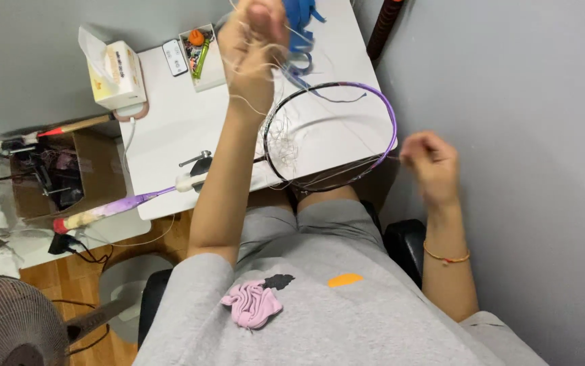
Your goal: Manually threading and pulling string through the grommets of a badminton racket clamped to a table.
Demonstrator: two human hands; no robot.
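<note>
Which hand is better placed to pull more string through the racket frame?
Probably the right hand: it pinches by the racket frame rim. The left hand is raised high, already full of loose string.

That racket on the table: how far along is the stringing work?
The racket frame is almost bare: only loose curls of string hang at its left side, with no woven bed. In hand: the left hand holds a bunch of string raised high, while the right hand pinches near the frame's right edge. Nearly all the string work looks still undone.
</note>
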